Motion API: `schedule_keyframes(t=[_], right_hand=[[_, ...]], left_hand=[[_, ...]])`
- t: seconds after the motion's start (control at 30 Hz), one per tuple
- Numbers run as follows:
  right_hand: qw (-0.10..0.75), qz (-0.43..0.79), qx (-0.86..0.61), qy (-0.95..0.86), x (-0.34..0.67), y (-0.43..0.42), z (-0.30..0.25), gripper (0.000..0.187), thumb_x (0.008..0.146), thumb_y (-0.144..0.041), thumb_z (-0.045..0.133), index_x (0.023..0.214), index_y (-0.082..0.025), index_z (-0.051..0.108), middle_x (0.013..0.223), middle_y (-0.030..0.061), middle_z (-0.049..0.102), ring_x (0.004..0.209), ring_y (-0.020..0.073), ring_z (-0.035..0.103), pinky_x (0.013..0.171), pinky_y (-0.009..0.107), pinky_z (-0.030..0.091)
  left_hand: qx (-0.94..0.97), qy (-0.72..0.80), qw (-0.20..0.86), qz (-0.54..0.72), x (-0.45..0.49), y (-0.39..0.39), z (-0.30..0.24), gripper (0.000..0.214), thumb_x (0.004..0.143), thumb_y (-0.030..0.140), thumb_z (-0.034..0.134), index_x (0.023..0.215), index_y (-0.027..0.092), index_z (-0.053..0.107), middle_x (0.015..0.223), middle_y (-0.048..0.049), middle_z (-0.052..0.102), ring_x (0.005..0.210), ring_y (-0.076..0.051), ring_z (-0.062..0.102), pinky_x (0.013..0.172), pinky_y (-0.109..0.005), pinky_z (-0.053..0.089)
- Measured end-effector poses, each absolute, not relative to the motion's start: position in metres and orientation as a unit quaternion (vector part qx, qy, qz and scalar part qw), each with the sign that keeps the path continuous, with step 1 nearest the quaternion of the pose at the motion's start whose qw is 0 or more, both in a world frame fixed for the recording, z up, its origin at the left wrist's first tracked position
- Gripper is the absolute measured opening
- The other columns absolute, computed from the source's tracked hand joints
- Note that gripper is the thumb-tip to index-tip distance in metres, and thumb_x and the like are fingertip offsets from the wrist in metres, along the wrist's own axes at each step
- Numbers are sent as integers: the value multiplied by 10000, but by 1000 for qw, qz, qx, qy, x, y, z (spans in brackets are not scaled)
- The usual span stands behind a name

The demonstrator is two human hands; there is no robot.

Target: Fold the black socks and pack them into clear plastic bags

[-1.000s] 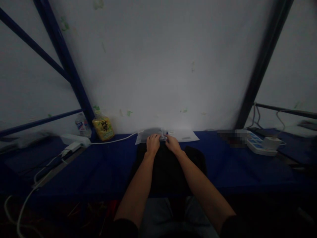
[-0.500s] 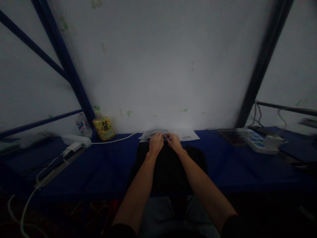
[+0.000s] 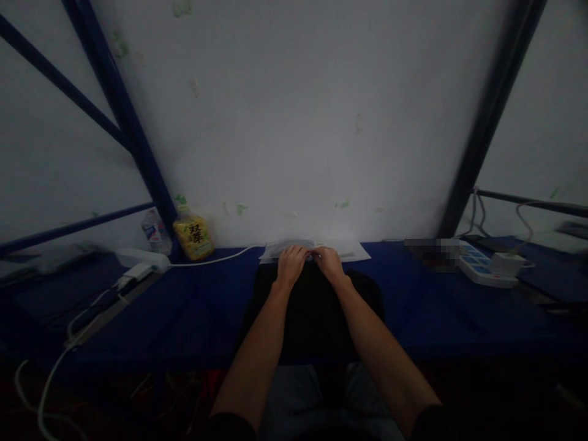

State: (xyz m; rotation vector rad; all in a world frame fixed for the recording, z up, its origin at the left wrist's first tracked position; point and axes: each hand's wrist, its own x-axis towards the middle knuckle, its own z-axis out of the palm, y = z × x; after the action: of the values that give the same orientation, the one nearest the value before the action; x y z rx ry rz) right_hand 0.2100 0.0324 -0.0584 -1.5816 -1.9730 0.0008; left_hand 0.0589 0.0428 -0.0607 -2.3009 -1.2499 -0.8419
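Note:
My left hand [image 3: 291,266] and my right hand [image 3: 329,264] meet in the middle, their fingertips touching or nearly so. Fingers on both hands are closed in a pinch around something tiny between them, too dark and small to name. Beneath the wrists lies a soft-looking black item [image 3: 316,312], perhaps folded cloth or a bag, spread over the desk's front part. White paper sheets [image 3: 356,252] lie just behind the fingers, against the wall, partly covered by the hands.
On the blue desk [image 3: 197,312], a yellow drink bottle [image 3: 195,237] and a clear bottle [image 3: 156,233] stand at left, near a white power strip [image 3: 149,260] with cables. Another power strip [image 3: 487,272] lies at right, with a plugged-in charger [image 3: 505,263]. Blue posts [image 3: 138,147] rise behind.
My fingertips have drawn closer together, and the right hand has shifted slightly to the right. The small thing between them shows less than before. The rest stays put.

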Motion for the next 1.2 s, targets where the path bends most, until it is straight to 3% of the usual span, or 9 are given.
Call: schedule_keyframes(t=[0.17, 0.5, 0.67, 0.83, 1.03, 1.2], right_hand=[[322, -17, -652, -686, 224, 28, -53, 335, 969, -388, 395, 1188, -322, 641, 1051, 47, 685, 971, 182, 620, 816, 250, 420], [455, 20, -729, -511, 269, 32, -59, 391, 940, -345, 385, 1226, -224, 624, 1051, 100, 697, 971, 220, 618, 801, 281, 433], [502, 7, -625, -597, 250, 33, -52, 405, 908, -226, 368, 1231, -166, 605, 1028, 76, 703, 914, 178, 632, 871, 263, 426], [413, 4, -517, -750, 223, 30, -45, 305, 857, -168, 464, 1054, -168, 697, 1055, 53, 698, 1010, 168, 590, 943, 250, 392], [336, -60, -558, -756, 214, 22, -44, 323, 877, -173, 456, 1097, -182, 693, 1045, 96, 677, 1065, 216, 538, 951, 304, 387], [314, -39, -563, -764, 214, 29, -49, 370, 876, -114, 419, 1164, -152, 648, 1133, 91, 657, 1074, 194, 556, 986, 273, 370]], left_hand=[[-787, -486, 185, -333, 49, 44, -56, 208, 963, 288, 437, 1050, 218, 613, 1049, -77, 635, 1035, -237, 518, 913, -363, 358], [-726, -548, 157, -384, 29, 50, -58, 193, 959, 299, 452, 1082, 236, 587, 1119, -67, 602, 1042, -217, 541, 903, -315, 386], [-745, -519, 107, -406, 38, 52, -60, 195, 977, 283, 418, 1076, 205, 567, 1090, -63, 597, 986, -182, 571, 867, -277, 427], [-775, -476, 70, -410, 43, 51, -63, 184, 979, 257, 415, 1079, 202, 559, 1091, -64, 599, 997, -178, 581, 880, -281, 451], [-783, -446, 68, -428, 44, 56, -67, 169, 976, 236, 419, 1075, 183, 546, 1057, -69, 618, 992, -182, 595, 885, -294, 466], [-790, -428, 57, -436, 48, 60, -73, 172, 974, 237, 425, 1092, 183, 539, 1032, -72, 639, 977, -193, 616, 879, -312, 478]])
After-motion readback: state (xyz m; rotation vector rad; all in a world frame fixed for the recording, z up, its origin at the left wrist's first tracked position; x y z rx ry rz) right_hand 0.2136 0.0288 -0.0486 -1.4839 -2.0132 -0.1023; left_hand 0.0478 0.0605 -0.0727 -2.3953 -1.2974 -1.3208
